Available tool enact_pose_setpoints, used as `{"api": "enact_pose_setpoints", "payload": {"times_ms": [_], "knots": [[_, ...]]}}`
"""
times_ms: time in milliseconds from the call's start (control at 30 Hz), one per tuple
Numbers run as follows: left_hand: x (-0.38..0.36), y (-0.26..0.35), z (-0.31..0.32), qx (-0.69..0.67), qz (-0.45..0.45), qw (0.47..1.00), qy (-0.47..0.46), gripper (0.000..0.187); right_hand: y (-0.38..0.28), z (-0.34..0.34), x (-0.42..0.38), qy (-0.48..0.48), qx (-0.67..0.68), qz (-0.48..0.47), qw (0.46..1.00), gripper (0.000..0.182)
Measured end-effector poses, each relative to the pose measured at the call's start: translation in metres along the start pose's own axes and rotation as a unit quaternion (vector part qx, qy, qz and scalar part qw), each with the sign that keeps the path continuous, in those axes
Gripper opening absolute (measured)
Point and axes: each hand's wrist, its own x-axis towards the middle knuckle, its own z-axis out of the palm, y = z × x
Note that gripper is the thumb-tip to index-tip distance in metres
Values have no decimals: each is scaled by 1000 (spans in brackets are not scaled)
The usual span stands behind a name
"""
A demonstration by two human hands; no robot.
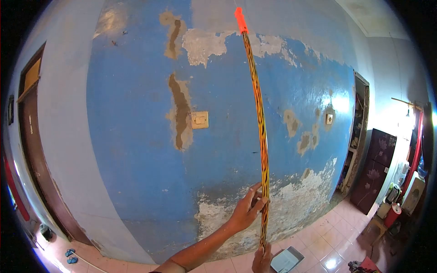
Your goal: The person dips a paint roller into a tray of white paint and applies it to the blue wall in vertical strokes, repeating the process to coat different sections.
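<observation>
A long pole [260, 118] with an orange, yellow and black pattern stands almost upright before me, leaning slightly left at the top. It ends in a bright orange plastic cap [241, 20] high against the wall. My left hand [246, 213] reaches in from the lower left, its fingers and thumb closed round the lower part of the pole. Below it, at the bottom edge of the view, my right hand [261, 260] grips the pole too, partly cut off by the frame. Behind is a blue wall [136, 136] with peeling paint and patched strips.
A light switch [199, 120] and a socket [329, 118] are on the wall. On the tiled floor lie a grey shallow tray [287, 260] and blue sandals [71, 256]. A dark fridge [374, 170] stands right, beside a doorway; a brown door [38, 159] is left.
</observation>
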Motion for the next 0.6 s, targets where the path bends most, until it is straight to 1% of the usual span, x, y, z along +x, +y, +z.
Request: {"api": "enact_pose_setpoints", "payload": {"times_ms": [33, 67, 133, 167, 233, 267, 333, 367, 433, 467, 533, 567, 600], "knots": [[5, 3, 0, -22, 25, 999, 7, 55, -14, -3, 12, 18, 8, -27, 999, 35], [8, 5, 0, -21, 27, 999, 8, 55, -27, -6, 22, 18, 9, -29, 999, 35], [13, 10, -1, 4, 26, 1000, 8, 55, -49, -14, 42, 0, 44, 15, 999, 36], [13, 13, -1, 3, 26, 1000, 9, 55, -55, -17, 51, -1, 43, 15, 999, 36], [12, 19, -2, 34, 13, 999, -1, 55, -67, -24, 70, -52, 16, 43, 998, 41], [11, 17, -2, 34, 13, 999, 0, 55, -80, -27, 79, -53, 16, 42, 998, 41], [9, 9, -1, -12, 33, 999, -9, 54, -105, -33, 94, -16, 55, -30, 998, 36], [9, 6, -1, -12, 33, 999, -11, 54, -111, -34, 101, -15, 56, -29, 998, 36], [9, -1, -1, -5, 41, 999, -13, 53, -116, -33, 114, 9, 77, -73, 994, 36], [10, -6, -2, -5, 40, 999, -13, 53, -119, -36, 115, 8, 77, -73, 994, 36], [11, -16, -4, -22, 63, 998, -21, 53, -125, -42, 111, -37, 76, -18, 996, 38], [10, -17, -5, -20, 61, 998, -19, 53, -108, -34, 109, -40, 78, -18, 996, 38], [9, -17, -6, -25, 44, 999, -20, 53, -71, -18, 105, 10, 42, -47, 998, 39]]}}
